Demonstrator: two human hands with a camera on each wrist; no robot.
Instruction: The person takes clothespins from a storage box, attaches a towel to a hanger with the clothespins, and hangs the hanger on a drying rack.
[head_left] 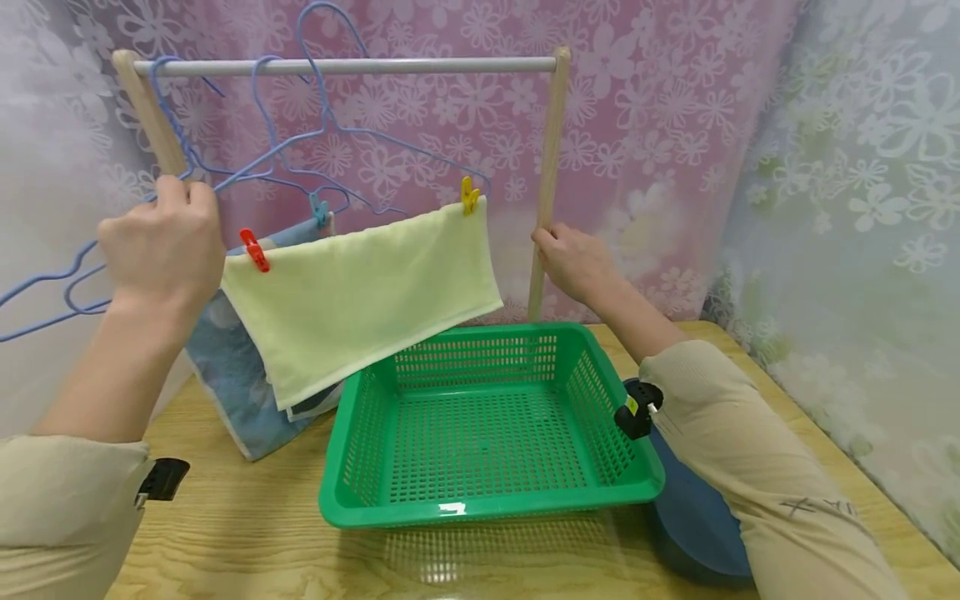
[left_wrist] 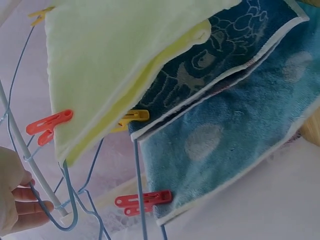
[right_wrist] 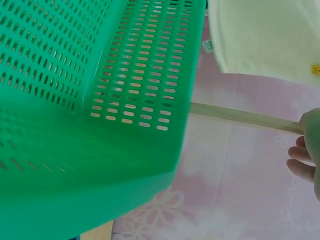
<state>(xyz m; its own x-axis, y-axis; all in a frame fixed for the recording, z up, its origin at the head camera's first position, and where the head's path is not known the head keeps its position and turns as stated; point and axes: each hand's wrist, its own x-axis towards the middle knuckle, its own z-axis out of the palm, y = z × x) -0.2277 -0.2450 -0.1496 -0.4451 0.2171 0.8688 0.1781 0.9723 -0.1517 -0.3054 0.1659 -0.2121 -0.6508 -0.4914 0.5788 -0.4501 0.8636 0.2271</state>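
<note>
My left hand [head_left: 165,242] grips one end of a blue wire hanger [head_left: 281,148], its fingers curled round the wire [left_wrist: 75,212]. A pale yellow-green towel [head_left: 363,292] hangs from this hanger by a red clothespin [head_left: 255,250] and a yellow clothespin [head_left: 469,195], tilted lower on the left. The hanger's hook rises above the rail [head_left: 442,66]; I cannot tell whether it touches. Around the rack's right wooden post [head_left: 551,150], the thumb and forefinger of my right hand [head_left: 573,258] hold on. Behind the pale towel are a blue towel [left_wrist: 210,145] and a dark patterned towel [left_wrist: 200,62].
A green perforated basket [head_left: 487,500] stands on the wooden table [head_left: 247,533] below the rail. A dark blue basin [head_left: 693,517] lies to its right, partly under my right forearm. Flowered curtains [head_left: 637,108] close off the back and right side.
</note>
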